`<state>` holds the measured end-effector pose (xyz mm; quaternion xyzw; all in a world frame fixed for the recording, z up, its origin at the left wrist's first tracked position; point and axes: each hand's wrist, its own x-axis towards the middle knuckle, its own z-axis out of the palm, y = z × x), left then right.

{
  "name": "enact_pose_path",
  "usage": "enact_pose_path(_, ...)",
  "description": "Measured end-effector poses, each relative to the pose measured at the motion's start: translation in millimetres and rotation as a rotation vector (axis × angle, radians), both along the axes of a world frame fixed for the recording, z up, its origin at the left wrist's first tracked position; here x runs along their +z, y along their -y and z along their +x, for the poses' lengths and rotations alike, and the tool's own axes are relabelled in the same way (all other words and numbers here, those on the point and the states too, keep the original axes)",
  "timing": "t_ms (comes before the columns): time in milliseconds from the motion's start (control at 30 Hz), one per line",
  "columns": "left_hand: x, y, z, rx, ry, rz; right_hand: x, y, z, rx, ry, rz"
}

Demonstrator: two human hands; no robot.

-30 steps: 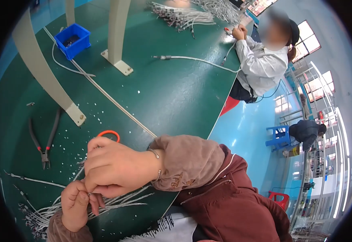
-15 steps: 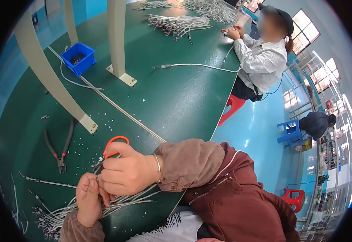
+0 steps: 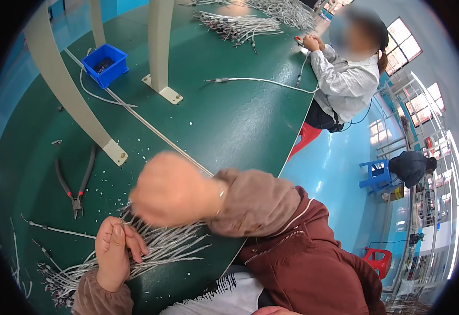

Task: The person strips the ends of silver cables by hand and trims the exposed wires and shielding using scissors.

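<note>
My left hand [image 3: 115,244] is at the lower left, thumb and forefinger pinched together on a thin wire end. A grey cable [image 3: 64,230] runs into this hand from the left. Just above and to the right, my right hand [image 3: 169,189] is closed and smeared by motion. Dark metal beside its fingers looks like the blades of scissors [image 3: 126,209]; the orange handles are hidden behind the hand. A bundle of grey cables [image 3: 161,244] lies under and beside both hands.
Pliers [image 3: 76,194] with dark handles lie spread on the green table [image 3: 229,126]. A blue bin [image 3: 105,65] with small parts stands beyond beige posts [image 3: 158,52]. More cables [image 3: 240,27] lie at the far end, where a co-worker [image 3: 345,79] sits. White scraps are scattered about.
My right hand has lifted up and away from my left hand, and the orange scissor handles are out of sight. The left hand keeps its pinch and has shifted slightly.
</note>
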<state>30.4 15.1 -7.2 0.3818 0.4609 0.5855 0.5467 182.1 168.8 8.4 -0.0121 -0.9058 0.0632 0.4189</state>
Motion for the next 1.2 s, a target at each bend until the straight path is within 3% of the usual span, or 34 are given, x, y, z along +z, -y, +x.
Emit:
enact_pose_path(33,1,0,1,0.024,-0.002,0.004,11,-16,9,-0.143,0.213,-0.064)
enact_pose_path(100,1,0,1,0.020,-0.011,-0.001,4,-54,23,-0.498,0.196,-0.272)
enact_pose_path(200,1,0,1,0.008,-0.015,0.002,-21,-95,61,-0.755,0.425,-0.222)
enact_pose_path(367,0,2,-4,-0.035,-0.015,-0.001,-14,-93,66,-0.777,0.356,-0.313)
enact_pose_path(567,-2,3,-5,-0.029,-0.007,0.022,-12,-90,63,-0.926,0.577,-0.212)
enact_pose_path(667,-2,3,-5,-0.019,-0.005,0.025,-10,-84,58,-0.781,0.459,-0.327)
enact_pose_path(767,-3,2,-5,-0.012,-0.012,0.039,-2,-61,37,-0.402,0.109,-0.463)
enact_pose_path(833,-3,2,-4,0.001,-0.007,0.047,3,-33,18,-0.051,0.045,-0.587)
enact_pose_path(933,-5,4,-2,0.062,-0.016,0.027,8,8,-1,0.263,0.107,-0.751)
enact_pose_path(1100,-8,4,-2,0.047,-0.025,0.016,-1,23,-14,0.315,0.055,-0.848)
enact_pose_path(1200,-5,3,-3,-0.007,-0.087,0.024,0,25,-10,0.266,0.123,-1.043)
